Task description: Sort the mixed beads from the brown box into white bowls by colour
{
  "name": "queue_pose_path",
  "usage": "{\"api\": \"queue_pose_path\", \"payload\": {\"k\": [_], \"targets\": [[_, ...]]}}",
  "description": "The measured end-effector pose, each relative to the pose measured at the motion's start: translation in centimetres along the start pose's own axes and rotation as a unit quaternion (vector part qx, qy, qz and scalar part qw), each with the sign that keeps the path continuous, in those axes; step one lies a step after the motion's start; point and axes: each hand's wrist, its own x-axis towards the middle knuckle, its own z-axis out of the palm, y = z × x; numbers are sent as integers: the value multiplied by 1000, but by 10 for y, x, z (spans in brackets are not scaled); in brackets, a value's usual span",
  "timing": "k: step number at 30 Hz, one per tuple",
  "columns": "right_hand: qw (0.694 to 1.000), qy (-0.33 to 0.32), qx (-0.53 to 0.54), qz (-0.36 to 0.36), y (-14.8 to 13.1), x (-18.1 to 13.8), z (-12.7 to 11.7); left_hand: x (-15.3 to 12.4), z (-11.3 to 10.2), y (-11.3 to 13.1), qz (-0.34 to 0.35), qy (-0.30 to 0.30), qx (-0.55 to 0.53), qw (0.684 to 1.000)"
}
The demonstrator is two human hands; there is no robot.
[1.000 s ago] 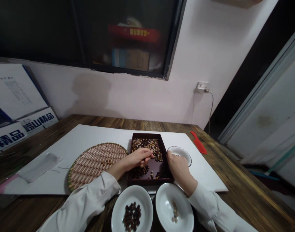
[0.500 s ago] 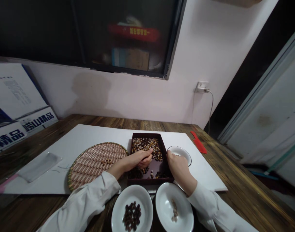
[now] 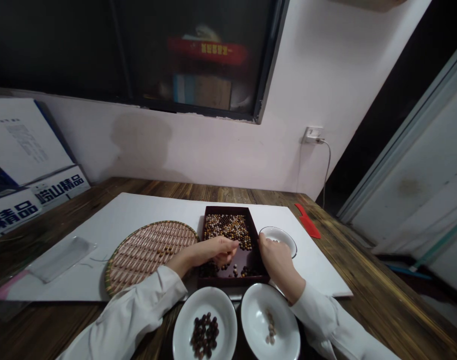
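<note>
My left grip point(image 3: 215, 249) had thumb and fingers drawn together above the dark tray point(image 3: 243, 259); I couldn't tell whether a bead was pinched inside. The tray lay under that grip, its long axis running away from me, with mixed beads point(image 3: 226, 222) spread beyond the grip. Over the last half second I saw the fingers dip slightly and the thumb straighten; the bowls looked unchanged, so the work was still at the tray. My right grip point(image 3: 277, 259) stayed by the tray's right wall and the small bowl point(image 3: 287, 242), its fingertips hidden, its hold unclear. Nearer than both grips stood the dark-bead bowl point(image 3: 183, 320) and the pale-bead bowl point(image 3: 253, 320).
</note>
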Motion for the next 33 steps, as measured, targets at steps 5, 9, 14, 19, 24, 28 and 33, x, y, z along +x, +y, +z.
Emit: {"api": "queue_pose_path", "payload": {"k": [5, 9, 14, 19, 24, 28, 33], "targets": [[1000, -3, -2, 2, 1, 0, 0, -2, -2, -2, -5, -14, 32, 999], [1000, -9, -6, 0, 0, 0, -2, -3, -2, 0, -31, -33, 96, 994], [1000, -8, 1, 1, 0, 0, -4, -4, 3, 7, -25, -44, 157, 986], [1000, -21, 4, 1, 0, -1, -7, -5, 10, 14, -65, -39, 185, 980], [1000, -13, 6, -1, 0, -1, -5, -3, 9, 9, -70, -42, 126, 989], [1000, -10, 8, 1, 0, 0, -4, -5, 8, 7, -88, -60, 57, 993], [1000, -10, 10, -1, 0, 0, -2, -10, 6, 11, -85, -103, 26, 991]]}}
